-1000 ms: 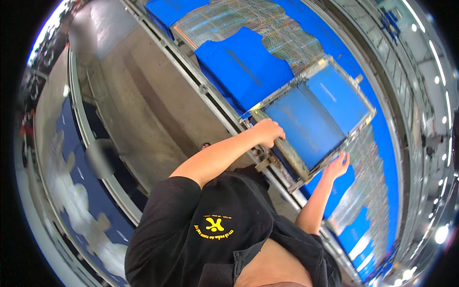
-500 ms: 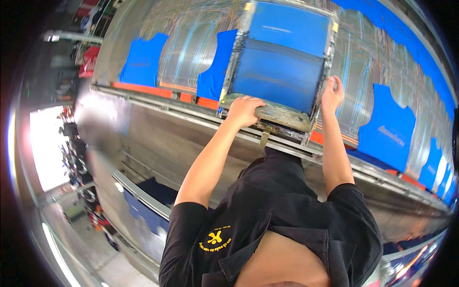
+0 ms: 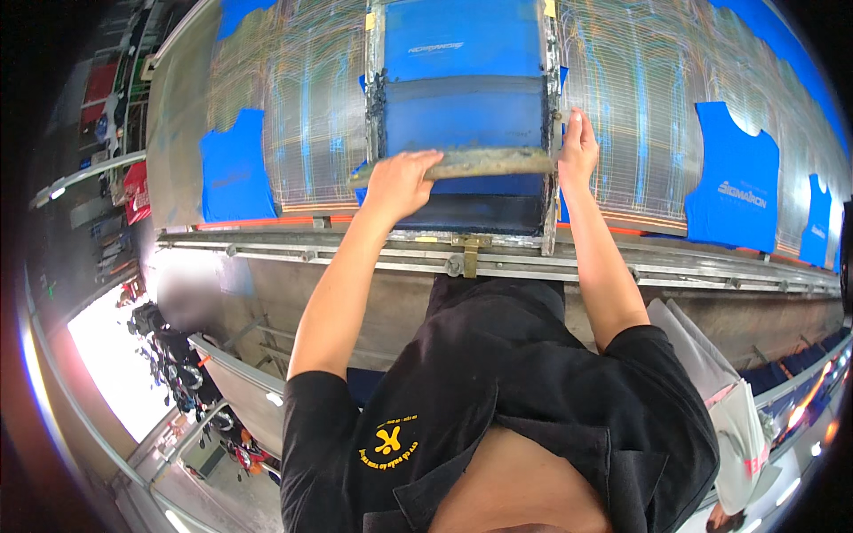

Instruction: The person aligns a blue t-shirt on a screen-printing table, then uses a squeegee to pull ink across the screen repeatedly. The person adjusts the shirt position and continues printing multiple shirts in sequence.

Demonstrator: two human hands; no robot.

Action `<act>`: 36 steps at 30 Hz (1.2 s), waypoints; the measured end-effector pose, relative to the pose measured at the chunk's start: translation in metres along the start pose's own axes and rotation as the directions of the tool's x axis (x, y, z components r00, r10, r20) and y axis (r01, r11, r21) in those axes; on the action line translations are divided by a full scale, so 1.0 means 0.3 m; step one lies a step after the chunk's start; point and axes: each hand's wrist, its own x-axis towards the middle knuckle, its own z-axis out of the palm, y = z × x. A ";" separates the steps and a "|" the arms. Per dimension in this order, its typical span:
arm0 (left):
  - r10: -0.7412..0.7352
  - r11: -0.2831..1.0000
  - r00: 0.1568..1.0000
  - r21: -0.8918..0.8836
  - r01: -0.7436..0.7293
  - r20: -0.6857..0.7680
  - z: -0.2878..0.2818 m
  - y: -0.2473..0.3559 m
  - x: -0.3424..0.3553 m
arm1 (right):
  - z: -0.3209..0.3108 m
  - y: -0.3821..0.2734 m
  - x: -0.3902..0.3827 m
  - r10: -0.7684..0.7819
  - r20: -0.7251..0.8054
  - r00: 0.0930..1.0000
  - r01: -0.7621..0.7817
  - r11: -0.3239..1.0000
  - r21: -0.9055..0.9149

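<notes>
A screen-printing frame with blue mesh lies over the long table in front of me. Across its near part runs a squeegee with a worn, ink-stained wooden handle. My left hand is closed over the squeegee's left end. Dark ink covers the mesh on the near side of it. My right hand is at the frame's right edge, fingers curled around that side rail, their tips partly hidden. Bits of blue fabric stick out from beneath the frame on both sides.
Blue cut shirt pieces lie along the table, one on the left and a printed one on the right. A metal rail follows the near edge; a brass-coloured bracket sits at it. A person in light clothing is at lower right.
The squeegee and my left hand have moved from the frame's near end farther up the mesh. The frame appears straighter as the view turned. My right hand stays by the right edge.
</notes>
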 end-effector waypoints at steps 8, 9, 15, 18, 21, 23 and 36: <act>0.109 0.994 0.984 0.039 -0.104 -0.138 0.018 -0.201 0.391 | 0.076 -0.071 0.060 0.063 0.018 0.998 -0.064 0.995 0.078; 0.133 0.990 0.974 0.066 -0.122 -0.184 0.036 -0.204 0.387 | 0.085 -0.075 0.047 0.076 0.010 0.997 -0.076 0.995 0.067; 0.146 0.989 0.985 0.007 -0.147 0.094 -0.096 -0.210 0.479 | 0.089 -0.104 0.032 0.092 -0.050 0.994 -0.092 0.996 0.017; 0.188 0.982 0.980 -0.013 -0.187 0.060 -0.102 -0.240 0.504 | 0.099 -0.120 0.039 0.130 -0.024 0.991 -0.129 0.990 0.053; 0.189 0.982 0.982 0.014 -0.189 -0.024 -0.021 -0.232 0.416 | 0.089 -0.113 0.043 0.109 0.010 0.994 -0.109 0.993 0.045; 0.193 0.981 0.968 0.053 -0.187 -0.161 0.098 -0.227 0.278 | 0.090 -0.093 0.052 0.056 0.006 0.998 -0.056 0.998 0.016; 0.171 0.984 0.985 0.044 -0.170 -0.021 0.097 -0.114 -0.077 | 0.070 -0.134 0.017 0.122 0.086 0.989 -0.131 0.987 0.096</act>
